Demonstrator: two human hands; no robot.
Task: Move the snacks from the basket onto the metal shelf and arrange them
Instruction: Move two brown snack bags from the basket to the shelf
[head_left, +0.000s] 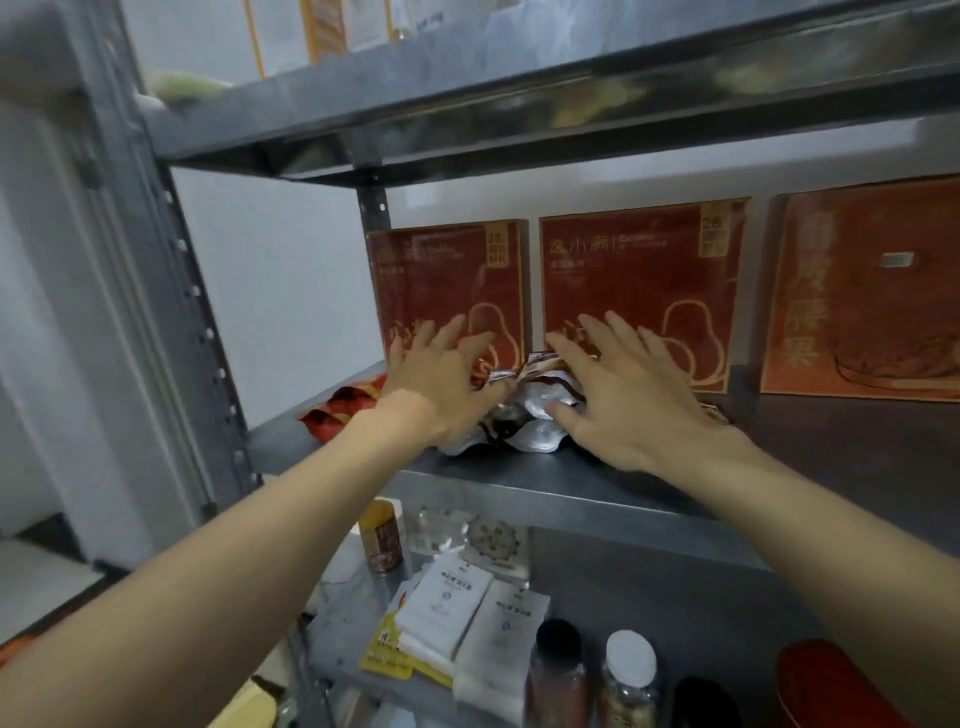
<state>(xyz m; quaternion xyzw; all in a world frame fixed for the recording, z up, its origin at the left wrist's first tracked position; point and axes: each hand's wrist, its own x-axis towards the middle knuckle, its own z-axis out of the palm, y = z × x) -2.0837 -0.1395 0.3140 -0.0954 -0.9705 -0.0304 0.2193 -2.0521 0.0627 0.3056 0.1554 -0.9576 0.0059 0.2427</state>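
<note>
Nearest the viewer, a lower level carries white packets (457, 608), two jars (631, 675) and a small can (383, 540). None of them is touched. Above it, both forearms reach over the front edge of the metal shelf (571, 488). The left hand (441, 384) and right hand (618, 410) lie with fingers spread and nearly straight, so the grip of each is wide and holds nothing closed. A crumpled heap of silver-and-brown snack packets (524, 415) sits on the shelf between and partly under the two palms, with the right thumb touching its upper fold. How many packets make up the heap is unclear through the motion blur. A red packet (337, 410) lies just left of the left wrist, near the shelf's open side. Behind the fingertips, three red boxes (639, 291) stand upright against the back wall. The basket is out of view. Risks: a push too far back would probably tip a box, a sweep leftward could send the red packet off the edge, and the slick foil may slide forward off the shelf lip.
</note>
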